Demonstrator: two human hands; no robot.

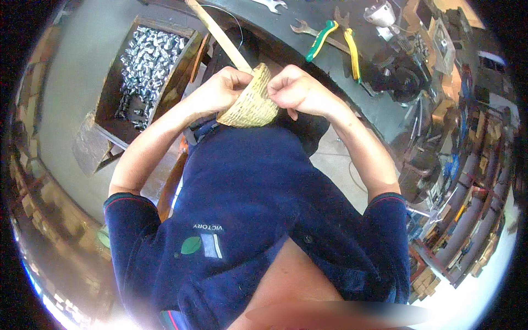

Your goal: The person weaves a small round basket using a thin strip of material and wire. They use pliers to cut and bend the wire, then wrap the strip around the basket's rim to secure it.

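A straw-coloured woven piece (pixel 254 104), curved like a scoop or a folded fan, is held in front of my waist. A long pale flat stick (pixel 220 41), like a handle, runs from its top toward the upper left. My left hand (pixel 224 89) is closed on the woven piece's left side, thumb and fingers pressed together. At its right edge, the curled fingers of my right hand (pixel 296 91) pinch together; whatever lies between them is hidden. A thin wire (pixel 240 33) arcs beside the stick, and I cannot tell where it ends.
A wooden box (pixel 179 71) full of shiny metal fittings (pixel 148 66) stands at the left. On the dark bench ahead lie an open-ended wrench (pixel 319 33), green-handled pliers (pixel 322 41) and a yellow-handled tool (pixel 352 55). Machine parts (pixel 401 71) and shelving (pixel 478 181) crowd the right.
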